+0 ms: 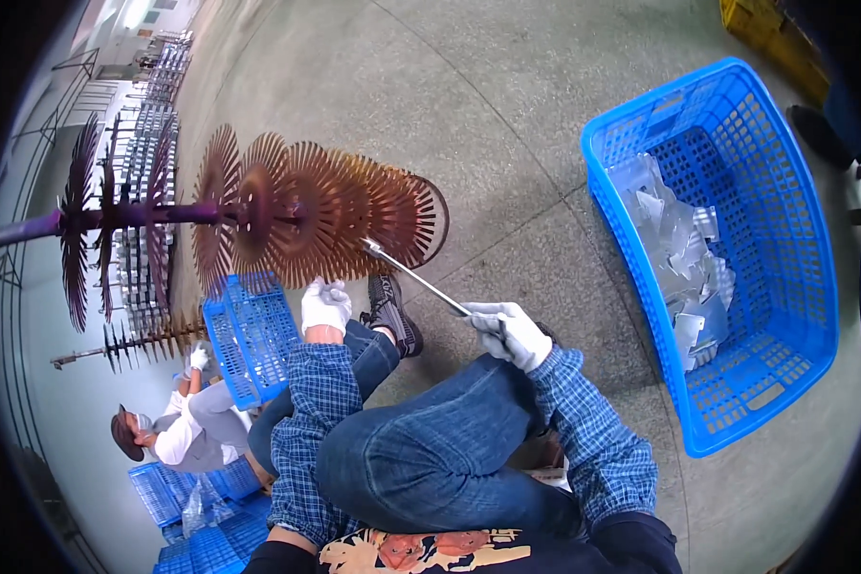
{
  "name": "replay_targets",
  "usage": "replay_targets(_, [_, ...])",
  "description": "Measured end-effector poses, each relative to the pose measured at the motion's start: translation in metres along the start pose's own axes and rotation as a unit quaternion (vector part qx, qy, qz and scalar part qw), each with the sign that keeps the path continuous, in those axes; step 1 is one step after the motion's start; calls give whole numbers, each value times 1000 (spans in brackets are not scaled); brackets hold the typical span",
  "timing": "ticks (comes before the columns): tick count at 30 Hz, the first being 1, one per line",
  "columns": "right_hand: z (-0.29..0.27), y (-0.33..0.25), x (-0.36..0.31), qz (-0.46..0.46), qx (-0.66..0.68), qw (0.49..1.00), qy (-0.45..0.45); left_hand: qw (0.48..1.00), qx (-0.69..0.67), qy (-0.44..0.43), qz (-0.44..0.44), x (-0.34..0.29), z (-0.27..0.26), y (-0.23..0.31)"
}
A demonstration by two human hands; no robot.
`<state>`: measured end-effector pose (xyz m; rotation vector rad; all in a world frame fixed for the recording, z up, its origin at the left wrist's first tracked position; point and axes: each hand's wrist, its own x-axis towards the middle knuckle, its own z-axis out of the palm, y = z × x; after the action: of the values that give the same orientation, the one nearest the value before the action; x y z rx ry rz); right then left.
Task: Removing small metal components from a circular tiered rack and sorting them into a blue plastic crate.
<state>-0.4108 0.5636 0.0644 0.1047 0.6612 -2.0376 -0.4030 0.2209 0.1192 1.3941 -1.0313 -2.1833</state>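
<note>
White gloves (518, 337), blue checked sleeve covers (598, 442); blue jeans (430, 445), dark top (633, 545) with cream-and-orange print, grey patterned shoe (386, 304)

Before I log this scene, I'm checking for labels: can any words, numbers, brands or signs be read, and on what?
None can be quoted with confidence.
Dark shirt: pale marks beside the print, too partial to read.
Shoe: pale marks, too small to read.
Metal tool in right hand: no readable marking.
Large blue basket: no readable label.
</note>
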Motion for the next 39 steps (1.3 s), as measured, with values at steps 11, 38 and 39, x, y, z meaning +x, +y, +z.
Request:
replay_targets(11, [7, 40, 40, 20, 60, 997, -45, 992, 106, 32, 61, -8, -2, 5])
replay_targets(38, [41, 91, 92, 113, 234, 946, -195, 954, 238, 73, 165, -4, -9, 16])
replay_targets(39, [43, 89, 93, 111, 171, 963, -175, 954, 235, 75, 167, -4, -8, 16])
